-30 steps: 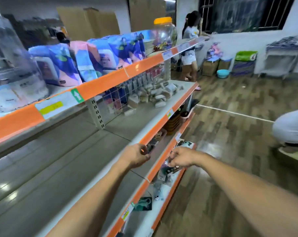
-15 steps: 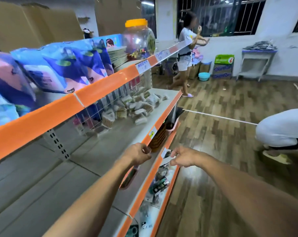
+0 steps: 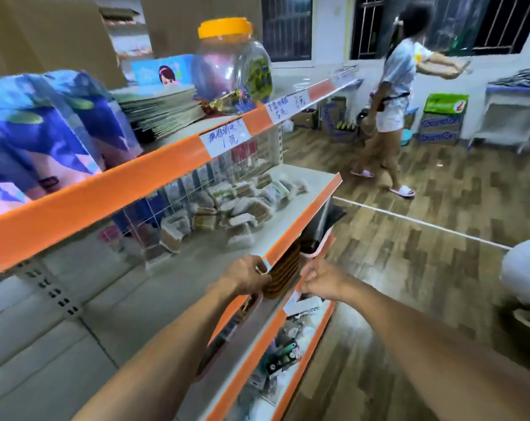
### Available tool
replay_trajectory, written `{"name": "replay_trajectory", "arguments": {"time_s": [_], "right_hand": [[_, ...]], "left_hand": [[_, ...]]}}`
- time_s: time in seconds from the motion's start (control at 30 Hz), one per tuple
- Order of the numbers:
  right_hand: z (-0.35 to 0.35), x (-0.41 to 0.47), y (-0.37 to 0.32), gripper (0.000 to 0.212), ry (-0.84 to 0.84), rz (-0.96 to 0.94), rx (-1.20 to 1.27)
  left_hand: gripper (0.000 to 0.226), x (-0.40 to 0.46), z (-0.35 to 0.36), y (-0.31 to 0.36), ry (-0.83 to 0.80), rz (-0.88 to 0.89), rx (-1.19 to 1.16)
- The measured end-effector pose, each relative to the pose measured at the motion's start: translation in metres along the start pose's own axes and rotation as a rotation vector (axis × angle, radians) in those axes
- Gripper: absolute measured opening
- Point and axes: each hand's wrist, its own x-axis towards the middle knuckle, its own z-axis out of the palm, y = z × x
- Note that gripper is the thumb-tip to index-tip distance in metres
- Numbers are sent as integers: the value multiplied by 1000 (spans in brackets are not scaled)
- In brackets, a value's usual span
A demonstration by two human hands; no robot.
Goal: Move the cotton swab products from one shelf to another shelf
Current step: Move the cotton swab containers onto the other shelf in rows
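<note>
- While your left hand (image 3: 248, 276) curls its fingers at the orange front edge of the middle shelf (image 3: 306, 214), whether it grips anything is too blurred to tell.
- Your right hand (image 3: 321, 282), beside it, has loosely bent fingers near a white label; its hold is unclear too.
- The cotton swab packs (image 3: 227, 208) lie heaped farther along that shelf.
- Above stands a jar (image 3: 230, 65).

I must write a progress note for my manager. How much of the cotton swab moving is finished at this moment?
Nothing looks done yet: the cotton swab packs lie heaped on the middle shelf. The left hand is curled at that shelf's front edge, possibly pinching something small; the right hand hovers by the lower shelf, and what it holds is unclear. The whole pile is left.
</note>
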Motion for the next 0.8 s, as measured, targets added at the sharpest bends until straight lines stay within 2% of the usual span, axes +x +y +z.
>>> {"name": "replay_trajectory", "arguments": {"time_s": [0.1, 0.2, 0.43, 0.7, 0.8], "right_hand": [[-26, 30, 10, 22, -42, -23, -10], [-52, 58, 17, 21, -56, -100, -72], [-97, 99, 26, 34, -162, -181, -116], [-124, 146, 54, 39, -185, -226, -67], [-136, 172, 50, 36, -144, -231, -59]], "left_hand": [[27, 24, 4, 17, 32, -58, -60], [28, 39, 8, 36, 88, -103, -68], [29, 67, 15, 60, 178, -224, -86], [35, 113, 20, 84, 271, -261, -32], [37, 135, 12, 81, 299, -274, 2]]}}
